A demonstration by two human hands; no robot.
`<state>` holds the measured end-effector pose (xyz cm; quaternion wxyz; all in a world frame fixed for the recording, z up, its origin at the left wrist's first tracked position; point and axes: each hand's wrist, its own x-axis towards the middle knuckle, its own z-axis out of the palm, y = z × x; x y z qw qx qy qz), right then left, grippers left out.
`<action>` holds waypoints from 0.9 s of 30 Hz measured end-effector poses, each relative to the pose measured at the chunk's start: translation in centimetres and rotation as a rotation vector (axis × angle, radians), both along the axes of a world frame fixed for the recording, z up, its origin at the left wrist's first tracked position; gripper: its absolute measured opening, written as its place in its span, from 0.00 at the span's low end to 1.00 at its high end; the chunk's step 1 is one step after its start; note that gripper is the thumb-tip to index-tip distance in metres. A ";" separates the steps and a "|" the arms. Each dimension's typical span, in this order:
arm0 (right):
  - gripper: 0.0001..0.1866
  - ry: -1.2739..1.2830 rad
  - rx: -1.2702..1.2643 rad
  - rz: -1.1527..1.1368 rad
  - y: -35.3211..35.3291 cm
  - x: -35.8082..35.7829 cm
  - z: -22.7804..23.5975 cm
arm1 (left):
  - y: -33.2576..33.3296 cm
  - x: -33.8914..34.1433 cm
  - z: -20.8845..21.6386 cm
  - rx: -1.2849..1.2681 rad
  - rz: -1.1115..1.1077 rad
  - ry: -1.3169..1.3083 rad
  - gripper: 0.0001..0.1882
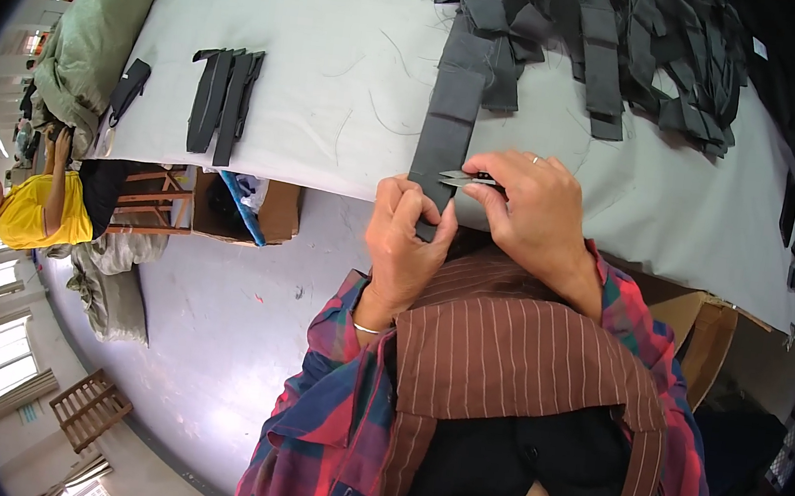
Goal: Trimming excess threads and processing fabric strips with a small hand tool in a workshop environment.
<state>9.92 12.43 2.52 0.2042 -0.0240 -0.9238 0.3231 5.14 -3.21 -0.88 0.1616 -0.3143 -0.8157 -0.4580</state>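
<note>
The dark strip (449, 108) runs over the near edge of the worktop (319, 114); the left hand (405, 241) pinches its end, the right hand (539, 213) grips snips (463, 181). It looks like light, soft cloth, best pinched taut near its end.

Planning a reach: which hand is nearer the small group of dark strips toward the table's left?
Left. The left hand sits right of and below that group of dark strips in the picture, pinching a long strip; the right hand is farther right, holding metal snips.
</note>
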 end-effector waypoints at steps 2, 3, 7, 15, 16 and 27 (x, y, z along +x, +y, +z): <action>0.07 0.015 0.014 -0.020 -0.3 -0.2 0.0 | 0.1 0.1 0.0 -0.004 -0.009 -0.010 0.16; 0.07 0.020 0.015 -0.019 -0.5 -0.4 -0.2 | 0.1 0.1 0.0 -0.003 -0.008 -0.005 0.16; 0.06 0.099 0.022 -0.017 -1.0 -0.8 -0.7 | 0.2 0.0 0.1 -0.005 -0.020 0.022 0.16; 0.07 0.077 0.014 -0.042 0.1 -1.6 0.0 | 0.0 -0.1 0.4 0.048 -0.035 0.082 0.15; 0.07 0.134 -0.097 -0.099 0.4 -1.7 0.2 | -0.2 -0.2 0.7 0.133 0.007 0.002 0.14; 0.13 -0.001 -0.570 0.105 0.3 -0.4 -0.5 | -0.9 -1.8 1.0 0.896 -0.381 -1.489 0.17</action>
